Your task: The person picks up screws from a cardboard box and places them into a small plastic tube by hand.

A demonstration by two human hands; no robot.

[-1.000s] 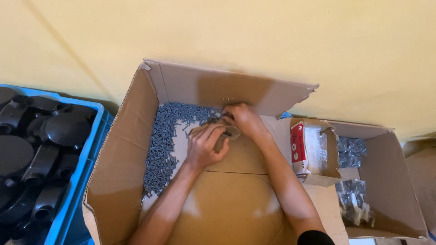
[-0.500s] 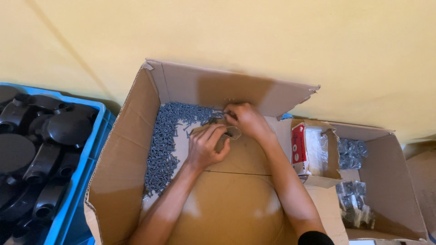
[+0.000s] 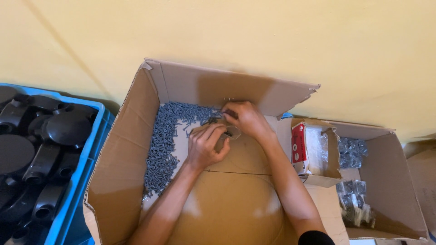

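Both my hands are inside a large open cardboard box (image 3: 131, 136). A heap of small grey screws (image 3: 165, 136) lies along the box's left and far side. My left hand (image 3: 204, 147) is curled around a small clear plastic bag (image 3: 232, 132), fingers bent over its edge. My right hand (image 3: 243, 119) is pinched on a few screws at the bag's mouth, right by the heap. A loose cardboard sheet (image 3: 240, 154) lies under both hands.
A blue crate (image 3: 77, 181) with several black plastic parts (image 3: 50, 136) stands at the left. At the right, a smaller open cardboard box (image 3: 386, 181) holds clear bags of metal parts (image 3: 352, 147) and a red and white carton (image 3: 302, 145). A yellow surface (image 3: 227, 36) lies beyond.
Both hands stay at the same place over the screw heap. The fingers shift slightly around the bag.
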